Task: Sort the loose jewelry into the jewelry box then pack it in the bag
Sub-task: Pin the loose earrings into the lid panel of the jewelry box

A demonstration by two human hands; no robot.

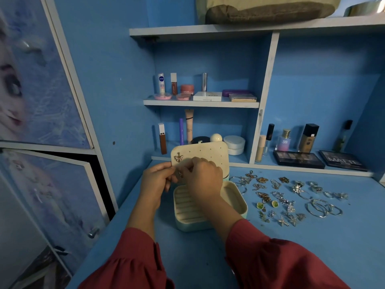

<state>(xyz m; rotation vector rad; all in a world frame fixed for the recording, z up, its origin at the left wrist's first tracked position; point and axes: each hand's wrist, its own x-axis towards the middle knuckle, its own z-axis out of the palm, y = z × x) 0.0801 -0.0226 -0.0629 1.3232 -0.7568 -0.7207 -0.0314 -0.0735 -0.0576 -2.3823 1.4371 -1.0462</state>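
While the jewelry box (210, 205) sits open near the surface's (270, 257) left edge, 1 butterfly earring (178, 158) hangs on its raised lid (208, 152). Left hand (155, 180) and right hand (203, 177) pinch a second earring (180, 174) together. Loose jewelry (289, 199) lies toward the right edge.

The right hand (203, 176) covers the middle of the open cream-lined jewelry box (239, 202) and the lower part of its perforated lid. A small metallic earring (180, 174), pinched between both hands' fingertips with the left hand (156, 180) at nine o'clock, is too small to make out. At twelve o'clock, the top edge cuts off a grey-brown cushion (268, 11).
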